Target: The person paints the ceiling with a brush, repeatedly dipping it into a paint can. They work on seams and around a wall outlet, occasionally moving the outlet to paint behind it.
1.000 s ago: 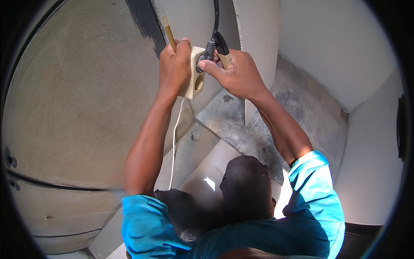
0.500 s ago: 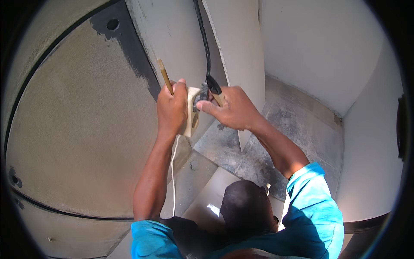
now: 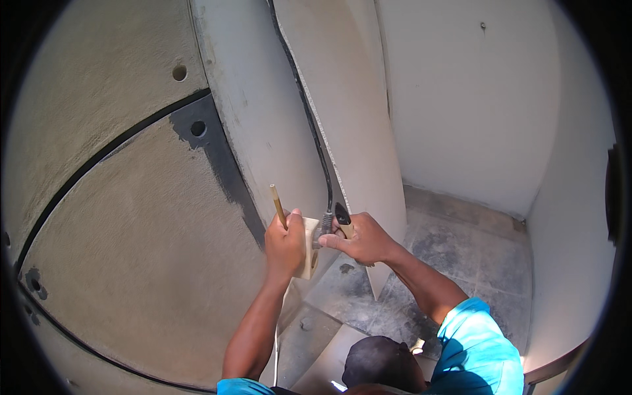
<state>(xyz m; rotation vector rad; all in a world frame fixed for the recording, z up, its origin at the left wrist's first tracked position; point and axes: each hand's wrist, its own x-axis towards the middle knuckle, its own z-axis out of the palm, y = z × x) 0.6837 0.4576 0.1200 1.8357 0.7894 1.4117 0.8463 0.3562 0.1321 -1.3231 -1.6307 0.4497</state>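
My left hand (image 3: 284,249) is closed around a cream socket block (image 3: 307,266). A thin brown stick (image 3: 278,206) stands up out of the same fist. At the block's right face is a dark plug (image 3: 326,228) on a black cable (image 3: 318,141), gripped by my right hand (image 3: 367,241). It looks at least partly seated in a socket; how deep I cannot tell. My right hand also holds a tool with a black end and tan body (image 3: 343,220), its kind unclear. Below the block hangs a white cord (image 3: 278,342).
A large beige panel (image 3: 158,263) with dark-edged seams and round holes lies at left. A pale upright board (image 3: 359,105) stands behind my hands, its pointed lower corner over the dusty tiled floor (image 3: 461,257). White walls (image 3: 474,99) rise at right. A dark rounded cap-like shape (image 3: 382,362) shows at the lower edge.
My hands, the socket block and the plug sit lower in the picture, and the surroundings have shifted down as well. Both hands keep their hold on the block and plug.
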